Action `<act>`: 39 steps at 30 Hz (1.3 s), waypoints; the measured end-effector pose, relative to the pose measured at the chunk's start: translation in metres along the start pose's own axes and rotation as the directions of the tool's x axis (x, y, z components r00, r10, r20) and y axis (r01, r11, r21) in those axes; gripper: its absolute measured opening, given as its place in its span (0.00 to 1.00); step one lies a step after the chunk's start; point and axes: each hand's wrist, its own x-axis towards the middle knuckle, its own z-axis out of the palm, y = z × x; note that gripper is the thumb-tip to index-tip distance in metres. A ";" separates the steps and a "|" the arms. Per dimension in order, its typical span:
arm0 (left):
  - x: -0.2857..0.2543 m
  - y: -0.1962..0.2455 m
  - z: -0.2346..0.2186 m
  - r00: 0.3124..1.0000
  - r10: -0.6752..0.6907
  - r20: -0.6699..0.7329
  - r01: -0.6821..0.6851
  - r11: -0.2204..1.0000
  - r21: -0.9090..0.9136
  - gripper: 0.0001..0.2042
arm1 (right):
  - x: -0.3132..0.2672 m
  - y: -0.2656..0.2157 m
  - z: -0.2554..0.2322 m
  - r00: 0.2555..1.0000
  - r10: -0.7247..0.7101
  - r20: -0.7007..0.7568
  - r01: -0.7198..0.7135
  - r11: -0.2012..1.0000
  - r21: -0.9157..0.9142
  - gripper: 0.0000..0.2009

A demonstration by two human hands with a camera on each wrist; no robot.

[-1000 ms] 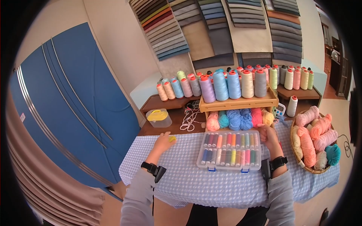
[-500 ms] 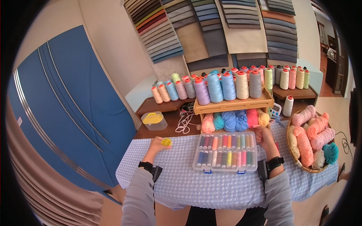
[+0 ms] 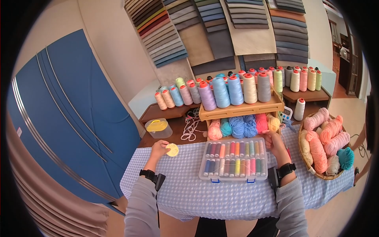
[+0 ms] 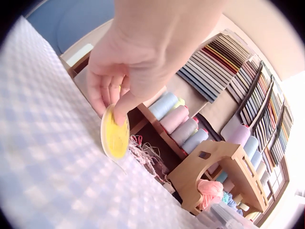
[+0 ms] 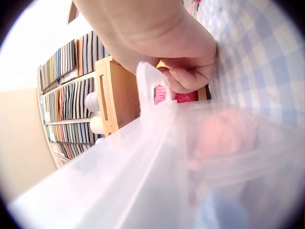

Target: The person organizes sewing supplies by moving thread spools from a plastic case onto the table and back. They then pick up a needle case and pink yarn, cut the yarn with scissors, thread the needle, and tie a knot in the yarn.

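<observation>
Between the thumb and fingers of my left hand (image 3: 158,149) is a flat, round yellow disc (image 4: 115,135) with a pale clear rim, like a thin spool. A fine strand trails from its lower edge in the left wrist view, and the disc hangs close over the checked cloth (image 3: 173,197). My right hand (image 3: 275,143) stays at the right side of the clear case (image 3: 233,178), fingers curled in. In the right wrist view those fingers (image 5: 190,78) lie just behind the case's pierced tab (image 5: 151,86), with nothing seen in them. Rows of small colourful thread spools (image 3: 237,167) fill the case.
Behind the case stands a wooden rack (image 3: 241,111) with large thread cones on top and yarn balls below. A wicker basket (image 3: 321,173) of yarn sits at the right. Back left are a yellow-lidded tub (image 3: 158,128) and tangled cord (image 3: 191,128).
My left hand has turned the yellow disc so its round face shows to the head view. The right hand keeps its place by the case. The whole scene shifts slightly left as the head turns.
</observation>
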 end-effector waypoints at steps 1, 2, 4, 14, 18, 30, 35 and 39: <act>0.000 0.000 0.001 1.000 0.000 0.001 0.000 1.000 0.000 0.14 | 0.000 0.000 0.000 1.000 0.004 -0.001 -0.004 1.000 0.002 0.08; 0.000 0.002 0.001 0.999 -0.052 0.007 0.053 0.995 -0.081 0.13 | 0.001 0.001 0.000 1.000 0.003 -0.002 -0.003 1.000 0.003 0.08; 0.003 0.000 0.003 0.995 -0.102 0.018 0.104 0.982 -0.160 0.12 | 0.002 0.002 0.000 1.000 0.013 -0.017 -0.014 1.000 -0.026 0.08; 0.044 -0.020 0.039 0.926 -0.353 -0.135 0.153 0.677 -0.720 0.19 | 0.002 0.004 0.000 1.000 0.003 -0.011 -0.003 1.000 -0.013 0.08; 0.067 -0.035 0.054 0.886 -0.227 -0.405 -0.005 0.867 -0.498 0.24 | 0.004 0.006 -0.003 1.000 -0.003 0.001 0.003 1.000 0.025 0.08; -0.041 0.114 0.113 0.981 0.082 0.177 0.132 0.393 -0.910 0.17 | -0.014 -0.010 0.009 0.983 0.157 0.095 -0.146 0.982 -0.116 0.08; -0.029 0.087 0.132 0.943 0.153 0.296 0.197 0.458 -0.867 0.13 | -0.036 -0.036 0.009 0.948 0.280 0.153 -0.195 0.888 -0.416 0.15; -0.031 0.069 0.121 0.908 0.120 0.401 0.225 0.668 -0.709 0.11 | -0.042 -0.042 0.011 0.956 0.242 0.164 -0.138 0.868 -0.478 0.18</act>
